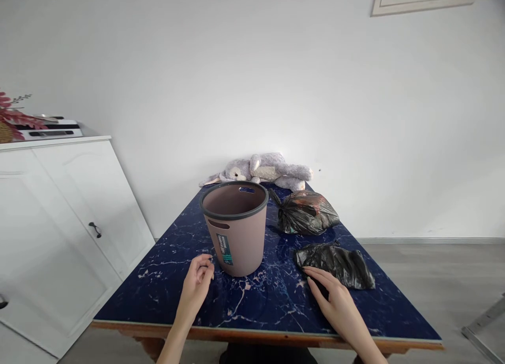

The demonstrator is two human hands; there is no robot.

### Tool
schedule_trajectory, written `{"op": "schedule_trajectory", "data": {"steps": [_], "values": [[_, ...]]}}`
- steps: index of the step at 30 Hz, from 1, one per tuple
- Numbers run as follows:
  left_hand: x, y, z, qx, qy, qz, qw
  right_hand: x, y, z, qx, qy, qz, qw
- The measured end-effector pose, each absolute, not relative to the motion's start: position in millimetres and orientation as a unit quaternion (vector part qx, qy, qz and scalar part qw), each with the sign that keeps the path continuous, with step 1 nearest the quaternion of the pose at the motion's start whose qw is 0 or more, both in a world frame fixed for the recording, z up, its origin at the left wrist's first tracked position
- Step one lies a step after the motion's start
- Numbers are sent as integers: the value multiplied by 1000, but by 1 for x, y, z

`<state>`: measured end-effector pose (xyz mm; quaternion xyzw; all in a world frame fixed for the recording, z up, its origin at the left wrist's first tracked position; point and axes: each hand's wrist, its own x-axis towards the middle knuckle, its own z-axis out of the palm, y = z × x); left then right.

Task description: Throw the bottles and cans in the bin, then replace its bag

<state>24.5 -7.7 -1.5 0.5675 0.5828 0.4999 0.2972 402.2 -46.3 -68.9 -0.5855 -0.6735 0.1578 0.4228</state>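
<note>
A dusty-pink trash bin (246,243) with a dark rim, cut-out handles and a printed label stands upright mid-table. My left hand (198,280) rests on the tabletop just left of its base, fingers loosely curled in with nothing visible in them. Stretched out flat, my right hand (333,301) has its fingertips at the near edge of a folded black plastic bag (339,264); it does not grip it. Behind that lies a filled, knotted black trash bag (310,214), its contents faintly showing through.
A grey plush rabbit (268,170) lies on its side at the table's far end, against the wall. The blue marbled table (165,280) has a wooden edge near me. White cabinets (74,222) stand on the left, with red flowers (19,117) on top.
</note>
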Motion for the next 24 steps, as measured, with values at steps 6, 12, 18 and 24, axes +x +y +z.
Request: {"op": "schedule_trajectory", "data": {"steps": [6, 12, 18, 24], "values": [[25, -10, -1, 611, 571, 465, 291, 402, -47, -67, -583, -667, 162, 434], [30, -16, 3, 648, 547, 407, 339, 397, -51, -61, -577, -650, 215, 445], [35, -23, 9, 684, 528, 357, 356, 370, -80, -36, -515, -657, 293, 466], [35, -25, 12, 681, 519, 359, 372, 398, -65, -18, -529, -641, 203, 517]]}}
